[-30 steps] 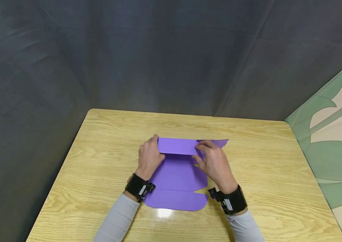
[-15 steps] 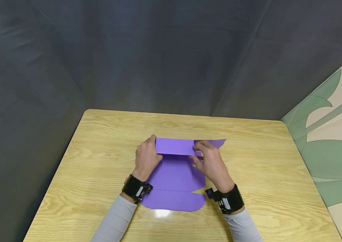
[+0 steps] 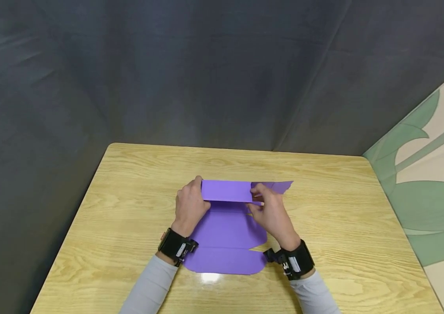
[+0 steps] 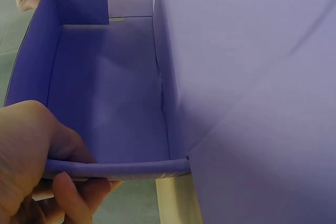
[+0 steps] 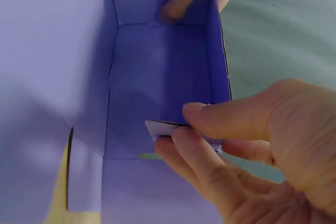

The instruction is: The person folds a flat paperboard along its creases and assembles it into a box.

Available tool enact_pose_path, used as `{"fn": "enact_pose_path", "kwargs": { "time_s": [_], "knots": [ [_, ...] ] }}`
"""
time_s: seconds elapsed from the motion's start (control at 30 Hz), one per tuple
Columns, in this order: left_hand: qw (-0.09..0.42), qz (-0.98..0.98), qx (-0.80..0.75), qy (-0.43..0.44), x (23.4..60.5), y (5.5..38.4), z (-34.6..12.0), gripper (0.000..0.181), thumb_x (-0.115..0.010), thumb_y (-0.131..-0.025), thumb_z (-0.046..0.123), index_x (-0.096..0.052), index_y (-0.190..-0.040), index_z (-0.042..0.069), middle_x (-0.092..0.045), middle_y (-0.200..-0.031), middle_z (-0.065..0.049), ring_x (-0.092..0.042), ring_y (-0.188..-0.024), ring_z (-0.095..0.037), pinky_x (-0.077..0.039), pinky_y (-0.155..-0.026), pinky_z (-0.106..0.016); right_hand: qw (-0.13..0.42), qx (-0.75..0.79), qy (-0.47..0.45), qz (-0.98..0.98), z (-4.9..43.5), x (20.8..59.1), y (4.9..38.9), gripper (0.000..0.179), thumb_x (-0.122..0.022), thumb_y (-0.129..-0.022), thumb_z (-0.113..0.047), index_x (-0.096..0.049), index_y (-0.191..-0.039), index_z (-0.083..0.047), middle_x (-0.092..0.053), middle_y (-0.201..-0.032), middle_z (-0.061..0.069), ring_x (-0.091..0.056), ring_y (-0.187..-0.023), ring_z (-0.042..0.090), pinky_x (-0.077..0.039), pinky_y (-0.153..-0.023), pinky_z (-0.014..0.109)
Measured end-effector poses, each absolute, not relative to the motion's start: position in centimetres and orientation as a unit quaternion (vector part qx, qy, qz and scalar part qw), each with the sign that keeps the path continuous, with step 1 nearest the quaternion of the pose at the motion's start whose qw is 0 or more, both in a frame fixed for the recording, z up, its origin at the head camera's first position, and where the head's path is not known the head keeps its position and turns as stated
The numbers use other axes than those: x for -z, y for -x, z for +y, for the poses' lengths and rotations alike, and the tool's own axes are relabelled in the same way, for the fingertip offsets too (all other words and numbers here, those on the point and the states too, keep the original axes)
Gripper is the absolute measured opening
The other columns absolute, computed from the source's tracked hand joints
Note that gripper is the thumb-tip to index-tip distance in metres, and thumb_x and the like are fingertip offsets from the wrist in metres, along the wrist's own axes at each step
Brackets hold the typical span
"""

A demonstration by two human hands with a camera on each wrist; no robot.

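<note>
A partly folded purple cardboard box (image 3: 227,231) lies on the table, its wide lid panel toward me. The far tray section has its back wall (image 3: 226,191) raised, and its left end wall (image 4: 131,169) stands up too. My left hand (image 3: 191,208) grips that left end wall, thumb inside and fingers outside. At the other end, my right hand (image 3: 273,213) pinches a small corner flap (image 5: 161,129) between thumb and fingers; the flap is bent inward from the back wall. The right end panel (image 3: 282,186) still sticks outward, unfolded.
The wood-grain table (image 3: 135,174) extends around the box on all sides. A dark curtain (image 3: 206,78) hangs behind and to the left. On the right is a pale surface with a green leaf pattern (image 3: 438,205). Both wrists wear black camera straps (image 3: 298,261).
The small corner flap has turned further inward under my right fingers, which have come slightly closer together. My left hand keeps its grip. The head view has shifted slightly.
</note>
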State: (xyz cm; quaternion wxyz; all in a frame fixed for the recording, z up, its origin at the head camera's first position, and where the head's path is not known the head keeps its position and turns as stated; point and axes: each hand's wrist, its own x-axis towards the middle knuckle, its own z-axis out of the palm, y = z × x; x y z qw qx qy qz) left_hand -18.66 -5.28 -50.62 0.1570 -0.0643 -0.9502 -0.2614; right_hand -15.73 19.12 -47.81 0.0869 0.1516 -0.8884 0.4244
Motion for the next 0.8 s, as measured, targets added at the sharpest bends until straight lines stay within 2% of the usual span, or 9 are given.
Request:
{"fn": "enact_pose_path", "kwargs": {
  "time_s": [0.2,0.47,0.63,0.8],
  "knots": [
    [0.159,-0.949,0.267,0.062,50.6,18.5,-5.3,0.042,-0.084,-0.067,-0.002,-0.067,-0.104,0.001,-0.074,-0.087,-0.014,-0.075,-0.072,-0.034,-0.061,-0.056,-0.047,0.029,-0.506,-0.128,-0.852,20.1,47.8,16.0,0.033,-0.083,-0.083,0.013,-0.069,-0.111,0.002,-0.072,-0.118,0.024,-0.077,-0.103,0.041,-0.065,-0.086,0.044],
    [0.167,-0.946,0.27,0.068,50.6,18.7,-5.2,0.037,-0.082,-0.069,-0.003,-0.067,-0.102,0.001,-0.073,-0.086,-0.014,-0.075,-0.073,-0.035,-0.061,-0.056,-0.048,-0.071,-0.61,-0.061,-0.787,21.7,48.0,16.8,0.036,-0.085,-0.087,0.004,-0.074,-0.121,-0.002,-0.069,-0.129,0.022,-0.073,-0.114,0.043,-0.065,-0.084,0.033],
    [0.167,-0.946,0.271,0.068,50.6,18.6,-5.2,0.036,-0.082,-0.069,-0.002,-0.067,-0.102,0.0,-0.073,-0.086,-0.014,-0.075,-0.073,-0.034,-0.061,-0.056,-0.047,-0.088,-0.64,-0.051,-0.761,22.1,48.3,17.1,0.041,-0.086,-0.086,0.004,-0.074,-0.126,0.003,-0.07,-0.128,0.025,-0.074,-0.115,0.041,-0.065,-0.088,0.033],
    [0.168,-0.945,0.271,0.07,50.6,18.6,-5.2,0.035,-0.081,-0.07,-0.002,-0.067,-0.101,0.0,-0.073,-0.086,-0.014,-0.075,-0.073,-0.034,-0.061,-0.057,-0.047,-0.091,-0.66,-0.046,-0.744,22.2,48.4,17.2,0.044,-0.085,-0.085,0.007,-0.073,-0.128,0.006,-0.073,-0.125,0.023,-0.077,-0.111,0.032,-0.064,-0.089,0.033]
  ]
}}
